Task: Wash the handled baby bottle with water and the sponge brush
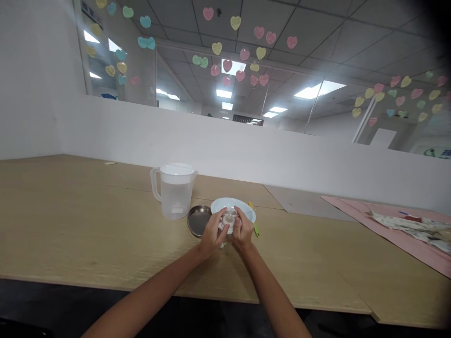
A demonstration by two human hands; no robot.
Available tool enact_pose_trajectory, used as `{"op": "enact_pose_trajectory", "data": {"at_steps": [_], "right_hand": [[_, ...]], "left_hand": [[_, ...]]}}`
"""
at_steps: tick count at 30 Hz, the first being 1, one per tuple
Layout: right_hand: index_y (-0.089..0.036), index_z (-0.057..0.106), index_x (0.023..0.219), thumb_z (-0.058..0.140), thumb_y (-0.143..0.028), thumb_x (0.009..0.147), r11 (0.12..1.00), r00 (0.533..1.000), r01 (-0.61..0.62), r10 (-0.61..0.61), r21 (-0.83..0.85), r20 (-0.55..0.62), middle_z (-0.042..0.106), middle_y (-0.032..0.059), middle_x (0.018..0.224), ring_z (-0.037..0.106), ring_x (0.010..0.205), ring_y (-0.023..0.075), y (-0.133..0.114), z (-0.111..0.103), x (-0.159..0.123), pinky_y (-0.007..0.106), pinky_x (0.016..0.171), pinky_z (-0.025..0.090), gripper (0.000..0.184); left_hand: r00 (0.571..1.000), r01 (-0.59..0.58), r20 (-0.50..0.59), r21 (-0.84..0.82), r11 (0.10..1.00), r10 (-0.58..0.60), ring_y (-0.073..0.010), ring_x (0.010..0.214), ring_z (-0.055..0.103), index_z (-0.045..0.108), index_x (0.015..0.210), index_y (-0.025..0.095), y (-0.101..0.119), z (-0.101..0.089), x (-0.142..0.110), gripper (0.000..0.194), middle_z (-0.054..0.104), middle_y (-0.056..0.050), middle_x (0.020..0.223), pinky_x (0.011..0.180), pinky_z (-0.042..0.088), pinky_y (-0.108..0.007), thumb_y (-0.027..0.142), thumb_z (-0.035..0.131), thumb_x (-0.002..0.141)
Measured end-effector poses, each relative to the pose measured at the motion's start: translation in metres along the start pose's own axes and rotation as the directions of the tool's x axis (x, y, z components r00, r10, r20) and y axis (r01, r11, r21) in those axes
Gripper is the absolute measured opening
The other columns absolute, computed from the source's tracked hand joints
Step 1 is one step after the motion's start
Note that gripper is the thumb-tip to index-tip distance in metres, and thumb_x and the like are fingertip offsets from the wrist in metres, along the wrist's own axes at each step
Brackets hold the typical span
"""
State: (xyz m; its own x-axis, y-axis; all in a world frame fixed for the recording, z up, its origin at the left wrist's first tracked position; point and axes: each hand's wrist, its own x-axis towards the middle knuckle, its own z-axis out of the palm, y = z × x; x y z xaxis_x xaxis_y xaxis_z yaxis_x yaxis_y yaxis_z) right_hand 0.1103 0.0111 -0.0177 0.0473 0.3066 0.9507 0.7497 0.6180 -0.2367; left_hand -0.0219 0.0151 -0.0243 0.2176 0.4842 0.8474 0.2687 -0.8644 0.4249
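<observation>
My left hand (213, 231) and my right hand (243, 229) are closed around a small clear and white container (229, 220) from either side. Its top faces me and its lower part is hidden by my fingers; its exact kind is hard to make out. Just behind it lies a white oval plate (220, 203), partly covered by my hands. A round metal pan (198, 220) sits by my left hand. To the right of the plate a green-handled utensil (256, 230) shows in part, with a yellow piece (250, 205) further back.
A clear plastic pitcher (176, 197), its handle to the left, stands left of the pan on the wooden table (105, 225). At the right a pink cloth (369, 225) bears patterned fabric (405, 223). A white wall (211, 145) rises along the back edge.
</observation>
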Motion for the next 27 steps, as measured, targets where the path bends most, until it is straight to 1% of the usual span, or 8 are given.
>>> {"op": "enact_pose_trajectory", "data": {"at_steps": [3, 6, 10, 16, 20, 27], "right_hand": [[-0.014, 0.055, 0.109, 0.032, -0.028, 0.087, 1.000, 1.000, -0.013, 0.013, -0.009, 0.009, 0.064, 0.0102, 0.096, 0.062, 0.081, 0.0176, -0.003, 0.001, 0.000, 0.029, 0.072, 0.049, 0.034], [-0.013, 0.054, 0.108, 0.034, -0.028, 0.087, 1.000, 1.000, -0.029, 0.029, -0.011, 0.003, 0.065, 0.0098, 0.093, 0.062, 0.077, 0.0168, -0.004, 0.002, 0.001, 0.028, 0.069, 0.049, 0.033], [-0.013, 0.053, 0.107, 0.035, -0.028, 0.086, 1.000, 1.000, -0.017, 0.017, -0.021, 0.007, 0.065, 0.0088, 0.088, 0.061, 0.071, 0.0156, -0.002, 0.003, 0.002, 0.026, 0.065, 0.048, 0.032], [-0.012, 0.053, 0.105, 0.035, -0.028, 0.086, 0.999, 0.999, -0.036, 0.036, -0.030, 0.009, 0.064, 0.0080, 0.081, 0.060, 0.065, 0.0151, -0.002, 0.004, 0.001, 0.025, 0.060, 0.046, 0.031], [-0.012, 0.054, 0.103, 0.034, -0.030, 0.087, 0.996, 0.999, -0.053, 0.053, -0.069, -0.007, 0.064, 0.0085, 0.081, 0.060, 0.065, 0.0155, -0.003, 0.004, 0.001, 0.025, 0.059, 0.046, 0.032], [-0.012, 0.056, 0.102, 0.034, -0.030, 0.086, 0.994, 0.999, -0.033, 0.031, -0.104, -0.019, 0.065, 0.0076, 0.078, 0.059, 0.060, 0.0146, -0.002, 0.005, 0.001, 0.024, 0.058, 0.046, 0.032]], "left_hand": [[0.999, 0.047, -0.005, -0.027, 0.999, -0.047, -0.0189, 0.104, 0.050, 0.033, 0.127, 0.017, -0.001, 0.001, -0.002, 0.044, 0.048, -0.012, 0.120, 0.089, 0.042, -0.034, 0.026, 0.043, 0.085], [0.999, 0.048, -0.018, -0.030, 0.998, -0.048, -0.0192, 0.102, 0.051, 0.035, 0.125, 0.016, -0.004, 0.003, -0.002, 0.044, 0.050, -0.012, 0.118, 0.087, 0.043, -0.035, 0.027, 0.045, 0.083], [0.998, 0.052, -0.033, -0.016, 0.999, -0.053, -0.0197, 0.099, 0.053, 0.038, 0.123, 0.015, -0.008, 0.004, -0.002, 0.044, 0.052, -0.012, 0.114, 0.086, 0.043, -0.035, 0.029, 0.046, 0.082], [0.997, 0.068, -0.027, -0.014, 0.998, -0.068, -0.0189, 0.097, 0.053, 0.038, 0.123, 0.015, -0.005, 0.003, -0.001, 0.044, 0.053, -0.012, 0.112, 0.085, 0.044, -0.034, 0.029, 0.046, 0.082], [0.998, 0.062, -0.020, -0.009, 0.998, -0.062, -0.0187, 0.098, 0.053, 0.038, 0.123, 0.015, -0.004, 0.003, 0.000, 0.045, 0.053, -0.011, 0.113, 0.086, 0.044, -0.034, 0.028, 0.047, 0.081], [1.000, 0.018, -0.023, 0.039, 0.999, -0.017, -0.0189, 0.096, 0.054, 0.038, 0.123, 0.016, -0.011, 0.004, 0.000, 0.047, 0.054, -0.011, 0.112, 0.084, 0.045, -0.035, 0.029, 0.048, 0.079]]}}
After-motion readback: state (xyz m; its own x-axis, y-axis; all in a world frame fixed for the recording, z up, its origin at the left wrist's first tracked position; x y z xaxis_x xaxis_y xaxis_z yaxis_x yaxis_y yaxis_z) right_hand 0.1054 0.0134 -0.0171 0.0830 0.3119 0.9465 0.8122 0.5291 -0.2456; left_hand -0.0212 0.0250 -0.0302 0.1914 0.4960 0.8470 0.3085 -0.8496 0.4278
